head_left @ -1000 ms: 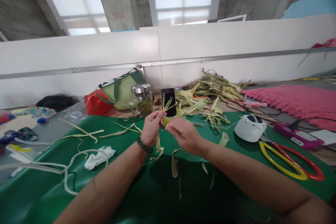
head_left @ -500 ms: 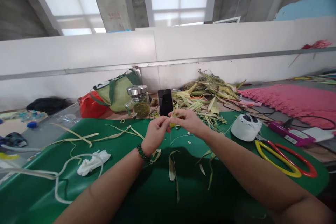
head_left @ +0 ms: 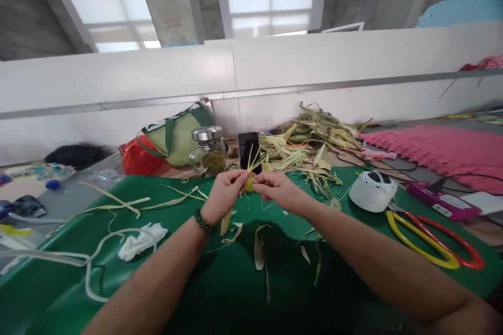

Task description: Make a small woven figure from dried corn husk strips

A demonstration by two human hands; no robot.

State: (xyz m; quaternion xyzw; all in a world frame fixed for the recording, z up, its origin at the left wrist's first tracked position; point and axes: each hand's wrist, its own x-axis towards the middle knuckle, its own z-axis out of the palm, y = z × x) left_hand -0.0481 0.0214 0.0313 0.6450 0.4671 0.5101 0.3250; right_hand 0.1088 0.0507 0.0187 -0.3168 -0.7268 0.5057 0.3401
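Over the green mat [head_left: 220,293], my left hand [head_left: 225,192], with a dark beaded bracelet [head_left: 203,222] at its wrist, pinches a small bunch of thin yellow-green corn husk strips [head_left: 253,159]. The strips fan upward from the fingertips in front of a dark phone [head_left: 248,146]. My right hand [head_left: 281,191] is closed in a pinch close beside the left fingertips; what lies between its fingers is too small to make out. A fine thread shows below it. Husk scraps [head_left: 259,251] lie on the mat beneath my hands.
Behind stand a glass jar [head_left: 212,159] and a green bag [head_left: 176,138]. A corn husk pile [head_left: 322,128] lies at the back. To the right are a white roll [head_left: 371,192], scissors [head_left: 424,243] with yellow and red handles, and a purple power strip [head_left: 442,203]. White tubing [head_left: 88,272] curls at left.
My hands have drawn slightly apart and the right one has turned. The husk strips now stand fanned above the left fingertips. The view has shifted slightly.
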